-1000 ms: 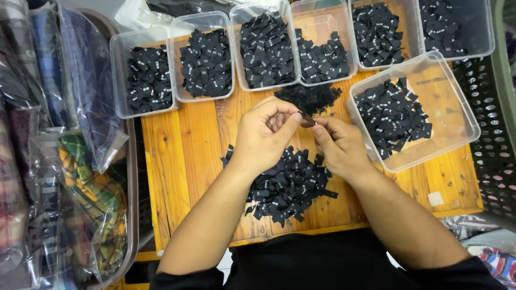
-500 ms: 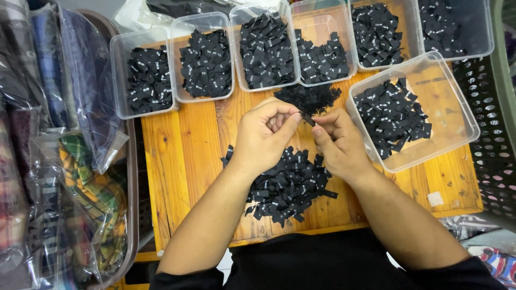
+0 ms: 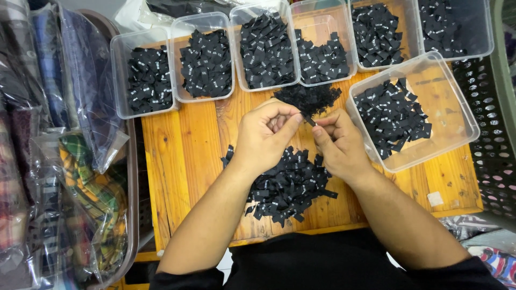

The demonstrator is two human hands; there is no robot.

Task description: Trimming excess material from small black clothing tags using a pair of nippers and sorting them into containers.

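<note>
I've got one small black label (image 3: 310, 120) pinched just above the middle of the frame, between my left hand (image 3: 267, 134) and my right hand (image 3: 338, 144). Both sets of fingers are closed on it, thumb tips nearly meeting. It looks like a featherweight scrap of soft woven tape: limp, easy to crease, likely to slip, so I judge the short ends are the place to grip, tips only.

Right under my wrists a loose heap of black labels (image 3: 290, 185) lies on the wooden table (image 3: 183, 161). A smaller dark pile (image 3: 309, 98) sits just above my fingertips.

Across the top runs a row of clear plastic tubs (image 3: 207, 56), each holding the same black labels with tiny white marks, some well filled, some with bare floor showing. At the right, a larger clear tub (image 3: 457, 115) sits tilted and about half covered with labels.

Far left, bagged folded fabrics (image 3: 80, 177). Far right, a dark perforated basket (image 3: 494, 156).
</note>
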